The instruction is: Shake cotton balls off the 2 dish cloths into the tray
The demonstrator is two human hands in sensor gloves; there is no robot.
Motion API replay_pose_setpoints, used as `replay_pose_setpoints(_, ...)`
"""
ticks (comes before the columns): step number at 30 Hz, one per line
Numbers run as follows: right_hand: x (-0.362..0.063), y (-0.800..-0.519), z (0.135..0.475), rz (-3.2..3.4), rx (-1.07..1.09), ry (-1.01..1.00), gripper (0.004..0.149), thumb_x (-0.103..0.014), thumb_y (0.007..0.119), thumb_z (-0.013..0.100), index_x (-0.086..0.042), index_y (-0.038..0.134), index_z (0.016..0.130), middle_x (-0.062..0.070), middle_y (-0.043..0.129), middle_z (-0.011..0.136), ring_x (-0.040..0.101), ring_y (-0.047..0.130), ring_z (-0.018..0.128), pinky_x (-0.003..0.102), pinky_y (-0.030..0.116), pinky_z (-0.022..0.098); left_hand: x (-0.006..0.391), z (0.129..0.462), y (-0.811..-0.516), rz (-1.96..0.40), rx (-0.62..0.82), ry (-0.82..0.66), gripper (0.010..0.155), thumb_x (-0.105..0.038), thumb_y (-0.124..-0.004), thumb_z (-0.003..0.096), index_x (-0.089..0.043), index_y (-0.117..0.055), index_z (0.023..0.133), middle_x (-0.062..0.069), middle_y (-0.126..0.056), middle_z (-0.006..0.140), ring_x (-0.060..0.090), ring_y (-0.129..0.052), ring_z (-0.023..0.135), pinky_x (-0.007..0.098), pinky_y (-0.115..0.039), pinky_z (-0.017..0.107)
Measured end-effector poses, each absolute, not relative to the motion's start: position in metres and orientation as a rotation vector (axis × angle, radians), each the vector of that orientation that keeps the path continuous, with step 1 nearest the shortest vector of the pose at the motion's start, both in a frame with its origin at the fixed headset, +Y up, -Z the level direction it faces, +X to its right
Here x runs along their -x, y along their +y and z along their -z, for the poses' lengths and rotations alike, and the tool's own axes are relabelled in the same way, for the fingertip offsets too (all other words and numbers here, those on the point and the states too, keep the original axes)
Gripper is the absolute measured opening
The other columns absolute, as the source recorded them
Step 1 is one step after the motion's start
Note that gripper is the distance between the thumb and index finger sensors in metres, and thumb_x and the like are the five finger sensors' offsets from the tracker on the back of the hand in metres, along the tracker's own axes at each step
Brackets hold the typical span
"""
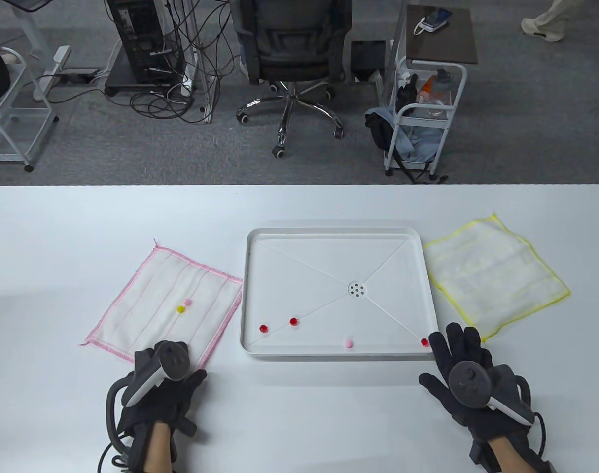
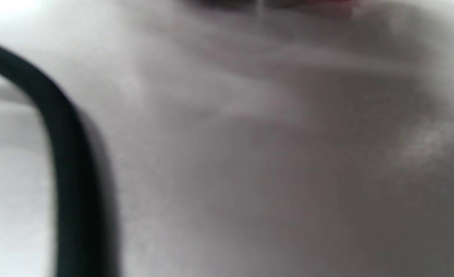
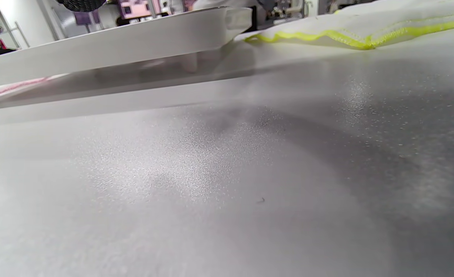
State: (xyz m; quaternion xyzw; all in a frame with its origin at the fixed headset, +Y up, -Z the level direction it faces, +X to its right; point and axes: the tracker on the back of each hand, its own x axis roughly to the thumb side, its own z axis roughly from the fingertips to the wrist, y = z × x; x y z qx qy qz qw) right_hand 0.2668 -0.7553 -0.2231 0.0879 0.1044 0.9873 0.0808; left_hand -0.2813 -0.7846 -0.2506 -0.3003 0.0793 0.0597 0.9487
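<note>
A pink-edged cloth (image 1: 151, 300) lies left of the white tray (image 1: 338, 230); a yellow ball (image 1: 180, 309) and a pink ball (image 1: 187, 301) sit on it. In the tray lie three red balls (image 1: 293, 321) and a pink one (image 1: 347, 342). The yellow-edged cloth (image 1: 496, 276) to the tray's right carries no balls. My left hand (image 1: 156, 384) rests on the table at the pink cloth's near edge, thumb spread. My right hand (image 1: 459, 354) lies flat, its straight fingers reaching the tray's near right corner. The right wrist view shows the tray's side (image 3: 115, 42) and the yellow cloth (image 3: 327, 34).
The left wrist view is a blur of table surface with a black cable (image 2: 69, 154). Beyond the table's far edge stand an office chair (image 1: 292, 59), a wheeled cart (image 1: 422, 118) and a computer tower (image 1: 136, 39).
</note>
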Motion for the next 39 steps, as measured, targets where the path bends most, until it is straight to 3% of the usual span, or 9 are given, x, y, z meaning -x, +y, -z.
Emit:
replay_pose_setpoints(5, -0.268, -0.754, 0.223, -2.980, -0.221, 0.300, 0.076, -0.058, 0.053, 0.058, -0.026, 0.010, 0.111, 0.006, -0.013, 0.112, 0.035, -0.014, 0.097, 0.063, 0.017, 0.074, 0.270, 0.246, -0.780, -0.063, 0.613, 0.186, 0.075, -0.067, -0.044, 0.0560, -0.032, -0.008, 0.113, 0.008, -0.005, 0.118, 0.037, -0.014, 0.108, 0.060, -0.035, 0.080)
replay_pose_setpoints(9, -0.269, -0.753, 0.223, -2.998, -0.188, 0.291, 0.075, -0.059, 0.051, 0.058, -0.026, 0.010, 0.112, 0.006, -0.012, 0.112, 0.035, -0.014, 0.097, 0.063, 0.017, 0.074, 0.257, 0.243, -0.776, 0.019, 0.598, 0.206, 0.076, -0.065, -0.047, 0.0552, -0.029, -0.014, 0.113, 0.009, -0.013, 0.119, 0.036, -0.021, 0.109, 0.058, -0.032, 0.079)
replay_pose_setpoints(14, -0.270, -0.753, 0.223, -3.004, -0.164, 0.288, 0.075, -0.059, 0.051, 0.058, -0.026, 0.011, 0.112, 0.006, -0.012, 0.112, 0.035, -0.014, 0.098, 0.063, 0.017, 0.074, 0.243, 0.240, -0.775, 0.082, 0.597, 0.184, 0.080, -0.066, -0.048, 0.0542, -0.022, -0.017, 0.113, 0.010, -0.008, 0.117, 0.038, -0.016, 0.106, 0.058, -0.031, 0.078)
replay_pose_setpoints(25, -0.271, -0.753, 0.224, -3.008, -0.158, 0.306, 0.075, -0.059, 0.051, 0.058, -0.026, 0.011, 0.112, 0.006, -0.012, 0.112, 0.035, -0.013, 0.098, 0.063, 0.018, 0.074, 0.221, 0.232, -0.769, 0.099, 0.574, 0.130, 0.080, -0.064, -0.052, 0.0536, -0.016, -0.030, 0.113, 0.017, -0.027, 0.117, 0.043, -0.039, 0.105, 0.058, -0.052, 0.077)
replay_pose_setpoints(39, -0.271, -0.754, 0.225, -3.002, -0.170, 0.287, 0.075, -0.058, 0.051, 0.058, -0.026, 0.012, 0.112, 0.006, -0.011, 0.113, 0.035, -0.012, 0.098, 0.063, 0.018, 0.074, 0.194, 0.223, -0.761, 0.110, 0.543, 0.052, 0.077, -0.061, -0.055, 0.0527, -0.012, -0.046, 0.111, 0.020, -0.045, 0.114, 0.046, -0.052, 0.101, 0.058, -0.060, 0.074)
